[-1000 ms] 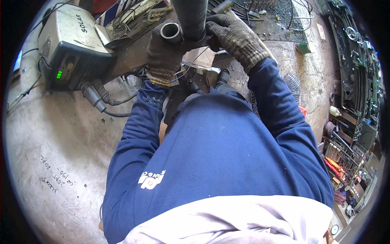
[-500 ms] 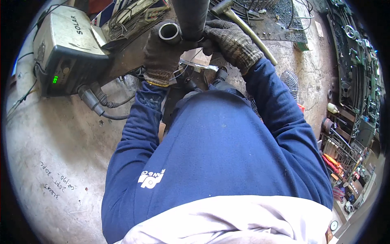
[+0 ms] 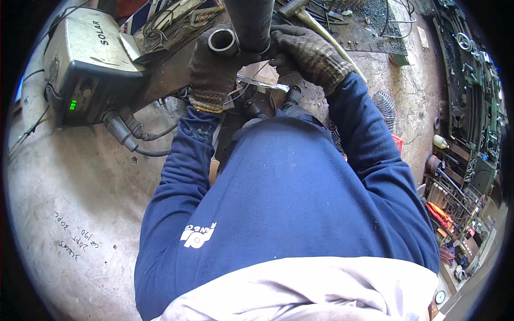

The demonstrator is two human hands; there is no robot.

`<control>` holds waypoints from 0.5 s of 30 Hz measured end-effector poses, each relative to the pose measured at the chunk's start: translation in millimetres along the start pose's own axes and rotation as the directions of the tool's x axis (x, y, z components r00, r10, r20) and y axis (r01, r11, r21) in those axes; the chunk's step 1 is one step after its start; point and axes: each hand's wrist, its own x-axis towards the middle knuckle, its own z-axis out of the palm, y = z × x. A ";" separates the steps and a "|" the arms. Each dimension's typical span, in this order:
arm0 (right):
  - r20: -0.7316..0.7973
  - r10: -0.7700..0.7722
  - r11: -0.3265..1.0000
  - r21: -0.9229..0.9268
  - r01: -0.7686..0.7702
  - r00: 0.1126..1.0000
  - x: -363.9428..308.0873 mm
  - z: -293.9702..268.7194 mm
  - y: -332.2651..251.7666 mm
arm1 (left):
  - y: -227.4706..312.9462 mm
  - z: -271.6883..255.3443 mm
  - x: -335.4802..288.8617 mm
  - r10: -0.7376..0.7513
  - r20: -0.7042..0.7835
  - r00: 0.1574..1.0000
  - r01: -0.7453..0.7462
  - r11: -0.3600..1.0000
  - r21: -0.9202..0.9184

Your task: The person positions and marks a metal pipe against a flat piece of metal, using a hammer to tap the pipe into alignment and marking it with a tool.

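My left hand [image 3: 210, 72], in a dark knitted work glove, is closed around a short piece of metal pipe [image 3: 223, 49], whose open round end faces up. Just right of it stands a thick dark cylinder [image 3: 249, 24], running out of the top edge. My right hand [image 3: 310, 53], gloved alike, is beside the cylinder's lower end with its fingers curled inward. Whatever those fingers grip, if anything, is hidden by the glove. A long-handled hammer [image 3: 321, 35] lies just beyond my right hand.
At left, a welding machine [image 3: 93, 64] with a lit green display and a thick cable plug [image 3: 120, 131] sits on a pale surface. Coiled wires [image 3: 160, 29] lie behind it. A dark grimy bench [image 3: 369, 40] is at the upper right. Tool racks [image 3: 471, 107] line the far right.
My right hand has shifted slightly to the right, with its wrist turned a little. The left hand and the pipe piece have barely moved.
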 end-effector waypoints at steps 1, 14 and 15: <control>-0.072 0.091 0.981 0.179 -0.077 0.993 -6.8 -1.7 -8.2 | -0.7 -0.1 -0.1 0.013 -0.010 1.000 -0.013 1.000 0.008; -0.312 -0.458 0.290 -0.938 -0.191 0.832 -20.2 -30.2 -14.3 | 30.3 -7.7 -1.3 -0.012 0.036 0.999 0.012 1.000 0.003; -0.297 -0.427 0.253 -0.946 -0.202 0.854 -15.3 -33.6 -11.8 | 19.1 -6.4 0.0 -0.033 0.055 0.998 0.035 0.999 -0.033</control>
